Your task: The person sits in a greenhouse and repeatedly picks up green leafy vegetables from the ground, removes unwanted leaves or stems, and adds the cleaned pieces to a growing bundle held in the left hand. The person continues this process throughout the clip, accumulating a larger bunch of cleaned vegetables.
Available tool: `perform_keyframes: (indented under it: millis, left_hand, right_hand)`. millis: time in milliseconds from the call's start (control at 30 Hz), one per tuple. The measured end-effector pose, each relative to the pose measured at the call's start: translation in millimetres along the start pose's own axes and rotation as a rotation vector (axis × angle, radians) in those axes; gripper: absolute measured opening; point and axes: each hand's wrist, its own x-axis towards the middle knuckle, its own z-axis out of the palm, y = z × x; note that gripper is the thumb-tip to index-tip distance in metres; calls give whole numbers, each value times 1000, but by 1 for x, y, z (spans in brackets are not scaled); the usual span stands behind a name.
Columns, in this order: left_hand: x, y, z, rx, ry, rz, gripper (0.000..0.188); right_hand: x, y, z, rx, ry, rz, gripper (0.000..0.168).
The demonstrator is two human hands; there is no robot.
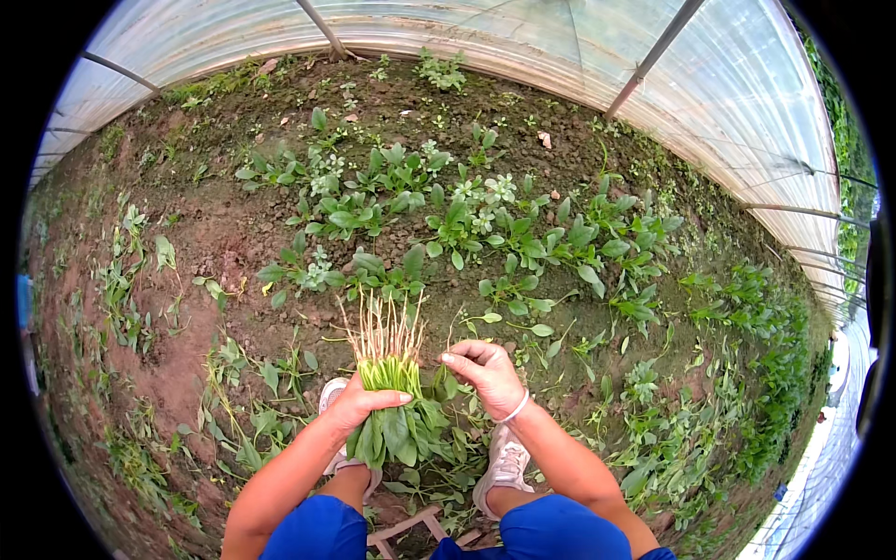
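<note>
My left hand (365, 403) is closed around a bunch of spinach (395, 427), its thumb lying across the green stems. The thin pale roots (383, 325) point away from me, and the leaves hang towards my feet. Just right of the bunch, my right hand (483, 371) pinches a single small spinach plant (450, 341) between thumb and fingertips. That plant's root sticks up above the fingers, and its leaves hang below them, partly hidden by the hand.
Rooted spinach plants (518, 238) grow in the soil ahead. Pulled greens (266, 427) lie scattered around my shoes (505, 465). A low stool frame (406, 528) shows between my legs. Plastic greenhouse sheeting (462, 28) on metal poles (654, 56) curves around the far side.
</note>
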Motion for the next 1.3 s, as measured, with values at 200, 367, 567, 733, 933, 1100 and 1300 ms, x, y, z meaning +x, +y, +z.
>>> perform_keyframes:
  millis: [200,367,567,733,933,1100,1300]
  left_hand:
    - [-9,7,-2,-80,-63,-45,50]
    - [-17,-1,-2,-397,64,-164,56]
    - [-25,-4,-38,-469,187,-100,48]
    - [-22,10,-59,-542,172,-147,52]
    - [-17,10,-49,-332,202,-186,52]
    - [-22,8,-56,-186,226,-88,56]
    - [-19,24,-36,-205,172,-64,59]
  right_hand:
    - [5,14,22,-23,-88,-76,12]
    - [15,43,55,-189,114,-385,14]
    - [85,44,32,141,347,-53,22]
    - [176,68,-28,231,135,717,66]
    - [220,85,-10,317,81,670,43]
    - [197,84,-11,105,151,595,24]
    - [90,60,4,-240,-22,-40,25]
